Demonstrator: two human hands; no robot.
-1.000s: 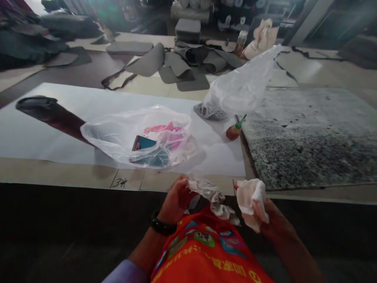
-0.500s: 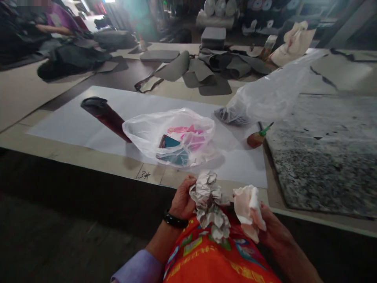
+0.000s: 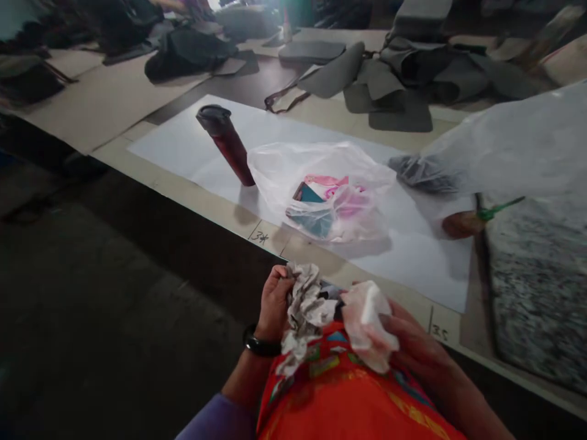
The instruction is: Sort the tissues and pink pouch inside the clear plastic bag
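Observation:
My left hand [image 3: 274, 304], with a dark bangle at the wrist, pinches a crumpled wad of greyish-white paper [image 3: 306, 305] that dangles over my red apron [image 3: 343, 391]. On the right, my right hand [image 3: 408, 333] is closed on a soft pinkish-white tissue [image 3: 370, 324]; part of its fingers is hidden behind it. Both hands are held low, just off the table's front edge. Beyond them lies an open clear plastic bag [image 3: 275, 165], holding a teal box-like item [image 3: 316, 214] and pink-and-white packaging [image 3: 351, 198].
Left of the bag stands a dark red flask [image 3: 232, 150] on white sheeting [image 3: 178, 146]. A small brown bottle with a green nozzle [image 3: 463, 224] and another plastic bag [image 3: 513, 140] are to the right. Grey cut pieces [image 3: 398, 110] lie at the back.
The view has swung left and down, shifting the table's contents right and up. Paper and tissue remain in my hands, which have drawn slightly closer together.

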